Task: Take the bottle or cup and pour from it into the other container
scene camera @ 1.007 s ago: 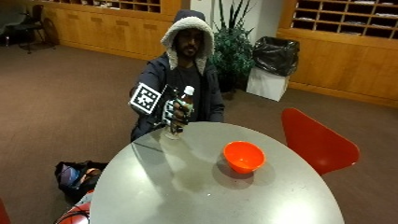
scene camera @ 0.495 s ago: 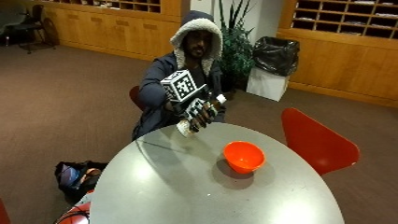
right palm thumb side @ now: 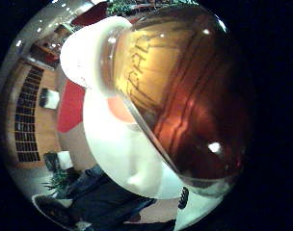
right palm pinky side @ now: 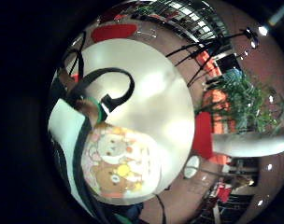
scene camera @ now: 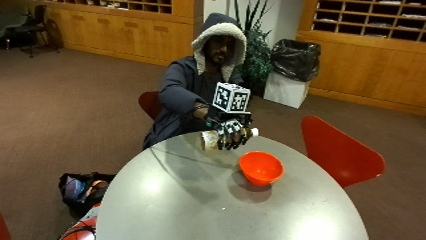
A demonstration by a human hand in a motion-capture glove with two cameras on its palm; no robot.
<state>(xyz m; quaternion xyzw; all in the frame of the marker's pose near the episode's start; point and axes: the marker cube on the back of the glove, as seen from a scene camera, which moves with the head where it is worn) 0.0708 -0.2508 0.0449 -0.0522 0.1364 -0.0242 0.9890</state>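
Wood-panelled room with cubby shelving, brown carpet; outside view: round grey table (scene camera: 200,200) in front, person in a hooded jacket seated at its far edge. Gloved right hand (scene camera: 231,134) held above the table's far side, fingers wrapped around a bottle (scene camera: 214,140). Bottle lies roughly horizontal, white cap (scene camera: 253,132) pointing toward the red chair (scene camera: 336,150), clear of the tabletop. Orange bowl (scene camera: 261,167) sits on the table near the hand, lower and toward the camera; cap is up and short of the bowl's rim. Black-bagged bin (scene camera: 291,72) and a plant against the back wall; dark bag (scene camera: 83,187) on the floor beside the table.

Thumb-side palm view: bottle (right palm thumb side: 185,96) fills most of it, amber-brown contents, white cap (right palm thumb side: 86,53) on. Pale tabletop (right palm thumb side: 127,159) beyond it, with a sliver of the orange bowl (right palm thumb side: 118,108) just past the bottle's neck.

Little-finger-side palm view: bottle's label (right palm pinky side: 116,163) with cartoon bears sits close to the palm, tabletop (right palm pinky side: 151,93) behind it. Red chair (right palm pinky side: 202,135) at the table's edge.
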